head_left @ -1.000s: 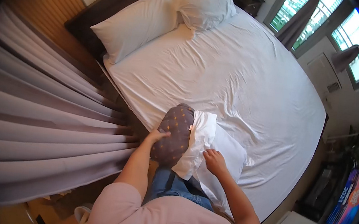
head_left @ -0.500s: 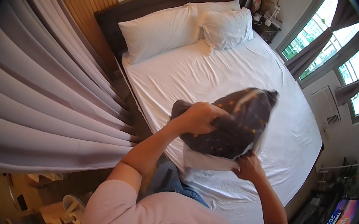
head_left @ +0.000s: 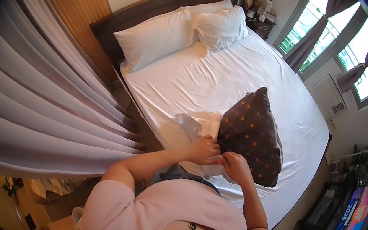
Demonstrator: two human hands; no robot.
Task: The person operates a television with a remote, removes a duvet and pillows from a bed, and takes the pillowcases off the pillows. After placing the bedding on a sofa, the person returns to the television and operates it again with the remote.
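A dark brown cushion (head_left: 252, 137) with small orange marks lies on the white-sheeted bed (head_left: 188, 81), near its front part. To its left is a crumpled piece of white cloth (head_left: 208, 121). My left hand (head_left: 205, 150) is closed at the cushion's lower left edge, its fingers curled on the white cloth. Right beside it, my right hand (head_left: 236, 166) is closed too, pinching the same cloth. The two hands nearly touch, and some cloth hangs below them.
White pillows (head_left: 156, 40) rest against the dark headboard (head_left: 107, 25). A pale curtain (head_left: 46, 112) hangs along the left. At the back right is a nightstand (head_left: 263, 28); a lit screen (head_left: 353, 216) is at the lower right.
The cushion has come down onto the bed and turned, with its white cloth now at its left. My left hand has moved down off its top, and my right hand has moved left beside it.
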